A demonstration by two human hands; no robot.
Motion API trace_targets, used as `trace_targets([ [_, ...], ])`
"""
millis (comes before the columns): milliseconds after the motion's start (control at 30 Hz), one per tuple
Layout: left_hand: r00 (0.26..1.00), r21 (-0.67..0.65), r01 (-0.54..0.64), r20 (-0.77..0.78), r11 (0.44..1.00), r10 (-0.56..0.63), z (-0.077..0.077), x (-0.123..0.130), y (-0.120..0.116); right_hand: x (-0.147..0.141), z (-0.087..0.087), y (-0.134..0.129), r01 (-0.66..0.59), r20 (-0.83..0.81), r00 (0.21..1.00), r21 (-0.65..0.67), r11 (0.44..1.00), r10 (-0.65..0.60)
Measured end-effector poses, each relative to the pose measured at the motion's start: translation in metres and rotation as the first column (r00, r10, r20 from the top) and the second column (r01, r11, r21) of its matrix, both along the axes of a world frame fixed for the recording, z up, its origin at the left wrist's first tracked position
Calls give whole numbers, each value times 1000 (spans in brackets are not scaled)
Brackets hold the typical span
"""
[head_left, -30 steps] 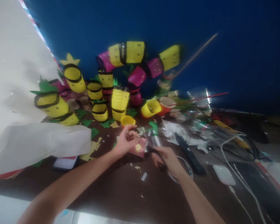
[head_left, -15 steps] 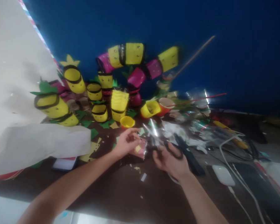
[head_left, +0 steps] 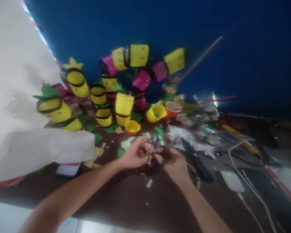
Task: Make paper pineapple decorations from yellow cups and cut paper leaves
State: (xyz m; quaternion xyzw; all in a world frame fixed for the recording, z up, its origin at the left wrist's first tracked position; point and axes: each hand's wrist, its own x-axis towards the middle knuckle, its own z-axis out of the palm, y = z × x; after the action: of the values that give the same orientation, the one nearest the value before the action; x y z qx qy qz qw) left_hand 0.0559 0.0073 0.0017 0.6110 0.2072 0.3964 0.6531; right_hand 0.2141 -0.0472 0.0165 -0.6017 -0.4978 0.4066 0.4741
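Observation:
My left hand [head_left: 134, 155] is closed on a small shiny packet [head_left: 149, 148] with pink on it, pinched between thumb and fingers. My right hand [head_left: 176, 165] meets it from the right, its fingertips at the packet's edge. A pair of scissors [head_left: 172, 142] stays in my right hand, mostly hidden by the fingers and blurred. Just beyond my hands stands a small yellow cup [head_left: 132, 127] with an orange base. Green and pale paper scraps [head_left: 126, 143] lie beside my left hand.
Yellow and magenta pineapple-faced holders [head_left: 103, 117] crowd the back. White paper [head_left: 46, 145] covers the left side, with a phone [head_left: 68, 170] by its edge. On the right are crumpled plastic [head_left: 184, 136], a dark bar-shaped object [head_left: 197, 161], a white case [head_left: 232, 182] and cables.
My left hand has closed on the pink packet. My right hand has moved left to meet it, and the scissors have turned, their blades no longer standing clear.

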Motion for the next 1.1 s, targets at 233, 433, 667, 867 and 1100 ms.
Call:
trace_targets([
  [233,998,12,-5,-69,1000,6,-1,-1,0,-3,2,-1,-30,60,998,-41,999,33],
  [433,994,53,-9,-109,999,14,-2,-2,0,-2,2,1,-56,78,995,-64,996,61],
  [667,980,160,-36,-189,986,66,2,-3,1,-2,-3,3,-23,-69,997,-44,999,20],
  [867,942,298,-12,-316,955,110,8,-4,1,-3,-6,3,2,-126,992,-25,1000,-5],
  [1100,934,264,-2,-343,964,96,6,-4,1,-4,-5,4,-17,-131,991,-27,999,13],
])
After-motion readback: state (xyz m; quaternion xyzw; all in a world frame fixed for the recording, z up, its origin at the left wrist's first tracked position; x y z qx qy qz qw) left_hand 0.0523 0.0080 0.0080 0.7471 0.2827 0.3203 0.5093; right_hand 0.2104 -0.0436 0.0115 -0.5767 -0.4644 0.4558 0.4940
